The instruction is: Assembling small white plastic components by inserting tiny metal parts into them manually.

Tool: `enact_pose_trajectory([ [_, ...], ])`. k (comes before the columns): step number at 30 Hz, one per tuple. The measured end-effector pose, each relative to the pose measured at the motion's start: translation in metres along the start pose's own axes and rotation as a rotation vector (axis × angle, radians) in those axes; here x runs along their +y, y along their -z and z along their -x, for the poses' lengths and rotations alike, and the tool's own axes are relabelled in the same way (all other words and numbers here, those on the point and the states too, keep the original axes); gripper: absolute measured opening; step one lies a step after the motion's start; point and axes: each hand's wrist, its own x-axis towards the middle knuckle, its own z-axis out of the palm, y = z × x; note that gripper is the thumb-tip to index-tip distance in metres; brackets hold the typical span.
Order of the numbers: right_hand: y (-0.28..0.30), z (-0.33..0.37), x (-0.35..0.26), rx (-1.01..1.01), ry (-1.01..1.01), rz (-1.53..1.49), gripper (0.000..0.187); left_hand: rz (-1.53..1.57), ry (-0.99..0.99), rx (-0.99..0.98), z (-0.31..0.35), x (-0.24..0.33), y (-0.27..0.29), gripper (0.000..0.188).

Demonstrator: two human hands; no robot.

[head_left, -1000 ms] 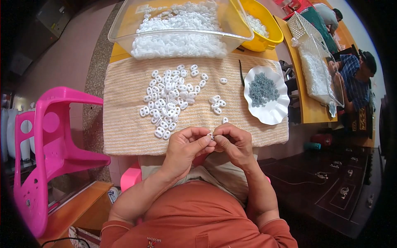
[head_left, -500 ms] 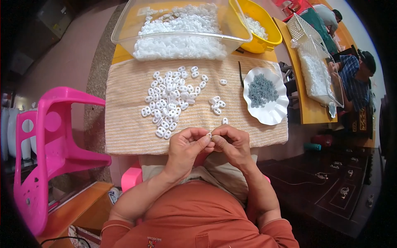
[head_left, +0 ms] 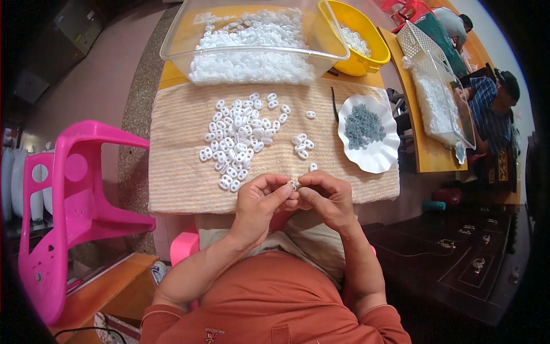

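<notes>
white ring piece (head_left: 293,184) | pinched between left hand (head_left: 260,200) and right hand (head_left: 327,198) (fingertips)

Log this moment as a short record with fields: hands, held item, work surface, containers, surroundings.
hands: left hand and right hand meet at the near edge of the cloth
held item: small white plastic piece pinched between both hands' fingertips
work surface: striped beige cloth with a loose pile of white pieces
containers: clear tub of white pieces; yellow bowl; white scalloped dish of small grey parts
surroundings: pink plastic chair on the left; another person at far right
</notes>
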Motion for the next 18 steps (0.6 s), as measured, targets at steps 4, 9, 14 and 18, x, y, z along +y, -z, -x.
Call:
enact_pose_trajectory([
  [4, 0.001, 0.000, 0.001, 0.011, 0.009, -0.057, 0.017, 0.015, -0.002, -0.004, 0.000, 0.001, 0.000, 0.013],
  [9, 0.005, -0.004, 0.003, 0.075, 0.172, 0.153, 0.013, 0.018, -0.008, -0.001, 0.001, 0.002, -0.001, 0.012],
  [14, 0.008, -0.018, -0.011, 0.185, 0.290, 0.384, 0.018, 0.028, 0.000, 0.016, 0.001, 0.001, 0.000, 0.013],
  [18, 0.007, -0.032, -0.015, 0.233, 0.396, 0.696, 0.018, 0.033, 0.009, 0.026, 0.001, 0.002, 0.002, 0.013],
])
